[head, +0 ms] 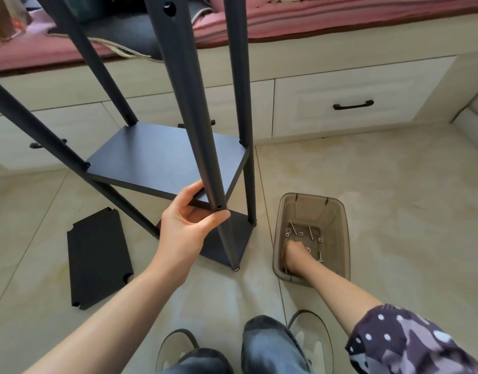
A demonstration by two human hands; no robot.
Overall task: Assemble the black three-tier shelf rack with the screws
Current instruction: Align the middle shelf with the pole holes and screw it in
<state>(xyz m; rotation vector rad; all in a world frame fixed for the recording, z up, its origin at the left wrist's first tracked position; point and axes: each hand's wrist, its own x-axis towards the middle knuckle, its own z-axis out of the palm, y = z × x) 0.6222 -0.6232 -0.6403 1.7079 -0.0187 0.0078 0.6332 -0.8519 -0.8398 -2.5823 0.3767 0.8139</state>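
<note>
Person's shoes (178, 349) at frame bottom, on the tile floor (394, 198). Right hand (294, 256) is down inside the translucent bin (343, 238), fingers curled among loose screws (310, 233) and washers; cannot tell whether it has one pinched. Left hand (190, 218) wraps the near front pole (194, 117) and cradles the corner of the middle shelf board (165, 160), at an open screw hole. One spare shelf board (99, 259) lies flat on the floor to the left. Rack stands against the drawer unit (353, 103), bottom board fitted. Judgement: poles are stiff, smooth, likely slippery; boards rigid and light. Grip board at its corner, beside the pole. Screws are small and easily dropped.
</note>
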